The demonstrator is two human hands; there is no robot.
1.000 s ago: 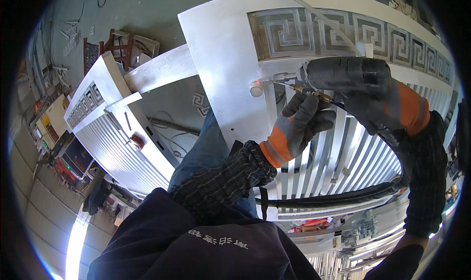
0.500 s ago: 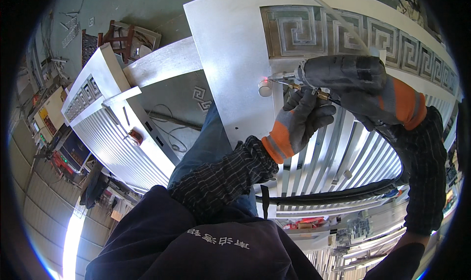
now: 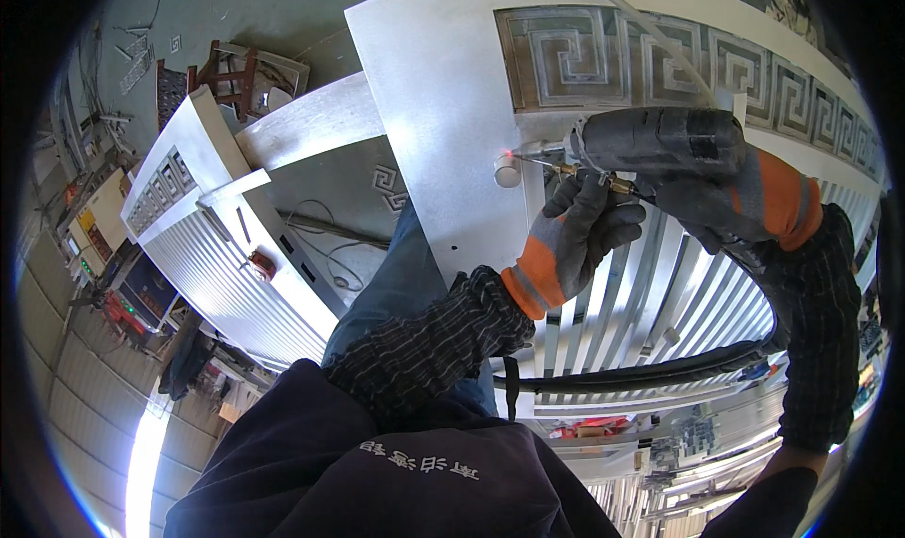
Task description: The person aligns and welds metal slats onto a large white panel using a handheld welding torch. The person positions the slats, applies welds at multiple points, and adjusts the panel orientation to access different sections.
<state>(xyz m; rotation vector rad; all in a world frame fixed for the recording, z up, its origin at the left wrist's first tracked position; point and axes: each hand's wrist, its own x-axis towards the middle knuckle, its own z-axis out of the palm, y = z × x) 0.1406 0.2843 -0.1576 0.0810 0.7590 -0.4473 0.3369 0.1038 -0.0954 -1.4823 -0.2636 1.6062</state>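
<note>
One cream cabinet (image 3: pixel 92 241): far left of the large white gate panel (image 3: pixel 424 114); I cannot see inside it from my station.
Smaller slatted panel (image 3: pixel 231 284): left of the gate panel, with key-pattern metalwork (image 3: pixel 162 191) filling its framed window.
Brown framework (image 3: pixel 247 78): left of the gate panel and beyond the smaller one; I make out a pale piece within it, kind unclear.
Loose key-shaped pieces (image 3: pixel 386 187): on the floor just left of the gate panel.
Round metal cap (image 3: pixel 507 171): on the gate panel's face, below its window's left end, a red light spot (image 3: pixel 509 153) at its upper edge.
My left hand (image 3: pixel 577 232): gloved, over the gate panel's slats, fingertips pinched on a brass fitting (image 3: pixel 620 184).
Black tool (image 3: pixel 660 140): above the gate panel, nozzle pointing left to the cap.
Gate panel's window (image 3: pixel 566 57): a row of squared spirals sits inside.
My right hand (image 3: pixel 712 203): gloved, over the gate panel's right part, fingers wrapped around the tool, partly hidden.
</note>
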